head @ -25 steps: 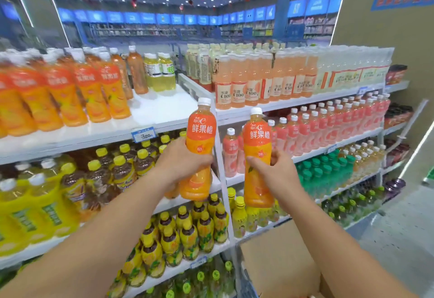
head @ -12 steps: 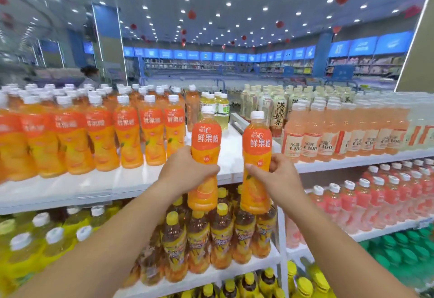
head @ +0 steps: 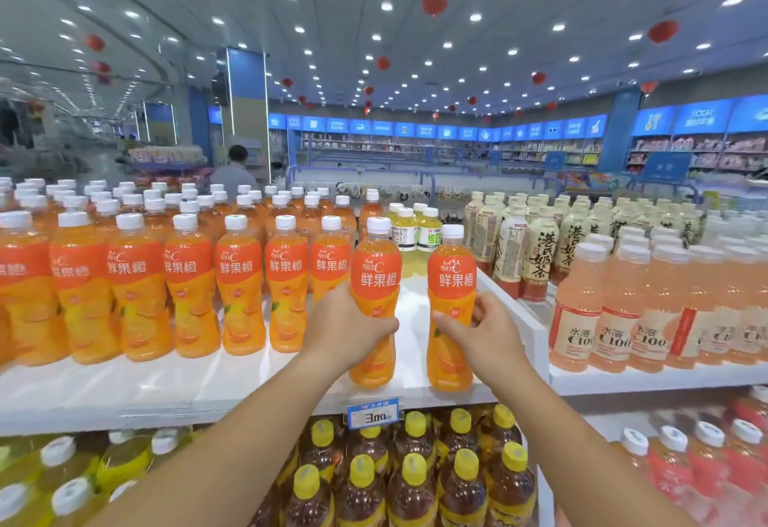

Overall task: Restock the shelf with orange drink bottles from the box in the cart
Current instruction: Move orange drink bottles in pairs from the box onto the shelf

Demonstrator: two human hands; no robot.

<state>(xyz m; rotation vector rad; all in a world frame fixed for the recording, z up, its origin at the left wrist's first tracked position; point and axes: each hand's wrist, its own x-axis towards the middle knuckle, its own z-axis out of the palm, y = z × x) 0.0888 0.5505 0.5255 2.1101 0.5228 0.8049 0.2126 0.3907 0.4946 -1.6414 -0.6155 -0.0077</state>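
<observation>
hands: 2 | held orange bottles: 2 | front-row orange bottles: 7 | price tag: 1

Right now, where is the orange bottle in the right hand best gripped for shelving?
Grip the orange bottle round its narrowed waist below the label, coming from its right, as the right hand does. It stands upright, the waist seats a grip, and the second bottle in the left hand crowds its left.

Cream milk-tea bottles at 2 o'clock, pale pink bottles at 3, yellow-capped brown bottles at 6, blue price tag just above, red lanterns at 12, person at 11
</observation>
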